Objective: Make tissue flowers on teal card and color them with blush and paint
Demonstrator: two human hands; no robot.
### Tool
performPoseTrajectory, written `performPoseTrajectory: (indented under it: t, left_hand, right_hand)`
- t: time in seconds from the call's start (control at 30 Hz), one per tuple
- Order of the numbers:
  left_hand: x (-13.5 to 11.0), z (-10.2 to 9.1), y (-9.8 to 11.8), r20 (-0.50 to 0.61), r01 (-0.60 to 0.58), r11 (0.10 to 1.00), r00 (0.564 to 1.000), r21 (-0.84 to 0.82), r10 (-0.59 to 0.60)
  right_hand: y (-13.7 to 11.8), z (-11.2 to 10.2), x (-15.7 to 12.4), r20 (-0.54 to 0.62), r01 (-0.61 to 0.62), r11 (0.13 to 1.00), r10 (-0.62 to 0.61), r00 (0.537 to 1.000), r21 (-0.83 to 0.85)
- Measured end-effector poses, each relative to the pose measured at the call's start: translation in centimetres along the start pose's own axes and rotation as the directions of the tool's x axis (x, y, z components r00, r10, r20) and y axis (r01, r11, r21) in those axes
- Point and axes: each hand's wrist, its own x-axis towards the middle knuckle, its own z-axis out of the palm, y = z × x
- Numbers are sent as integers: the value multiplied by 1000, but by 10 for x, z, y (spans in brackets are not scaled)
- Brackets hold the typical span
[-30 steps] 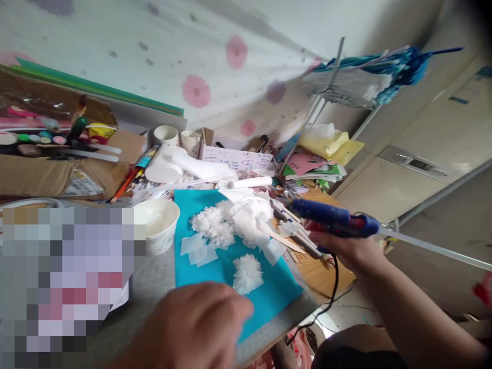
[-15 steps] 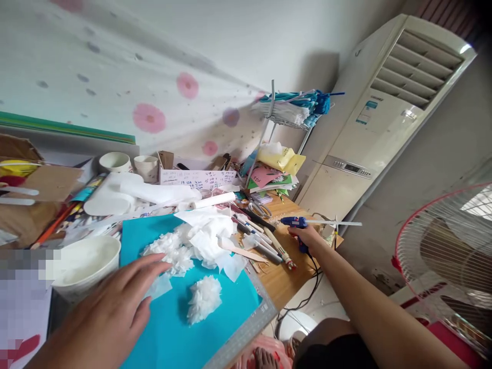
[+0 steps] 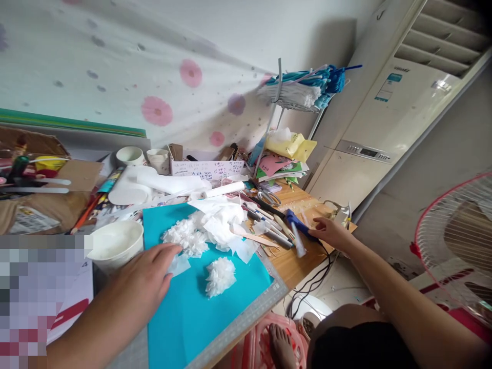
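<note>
My left hand (image 3: 144,279) lies flat and open on the turquoise sheet (image 3: 192,312), its fingertips on small white tissue squares (image 3: 179,264) beside a heap of white tissue (image 3: 186,237). One fluffy white tissue flower (image 3: 220,277) sits alone on the sheet, right of my fingers. My right hand (image 3: 331,233) reaches across the wooden table (image 3: 298,264), fingers loosely spread over the handle of a blue glue gun (image 3: 296,228) that lies on its side, glue stick pointing toward me.
A white paper bowl (image 3: 115,246) stands left of the sheet. Pens, wooden sticks and scissors (image 3: 269,197) litter the middle. Paper cups (image 3: 158,159), cardboard boxes and stacked coloured paper (image 3: 284,166) line the back. An air conditioner (image 3: 369,143) and a red fan (image 3: 457,241) stand right.
My right hand lowered the glue gun from the air onto the table and loosened its grip. My left hand slid forward onto the tissue squares. The view swung right and steadied.
</note>
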Motion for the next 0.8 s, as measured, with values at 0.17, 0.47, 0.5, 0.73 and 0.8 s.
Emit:
performPoseTrajectory:
  t: [0.17, 0.47, 0.5, 0.73, 0.8]
  left_hand:
    - [1, 6, -5, -77, -30, 999, 997, -25, 28]
    - [9, -24, 11, 141, 50, 995, 989, -84, -38]
    - [9, -25, 12, 139, 59, 994, 989, -97, -45]
    - [5, -19, 8, 147, 35, 982, 989, -184, -7]
    - [5, -20, 8, 134, 8, 984, 991, -179, 16]
  right_hand:
    - [-15, -21, -41, -153, 98, 983, -122, 981, -156]
    - [-143, 9, -58, 220, 707, 698, -676, 703, -115]
    - [-152, 15, -55, 263, 726, 677, -683, 681, -121]
    - [-161, 30, -37, 354, 705, 680, -620, 700, -202]
    - [-159, 30, -33, 354, 690, 690, -602, 716, -221]
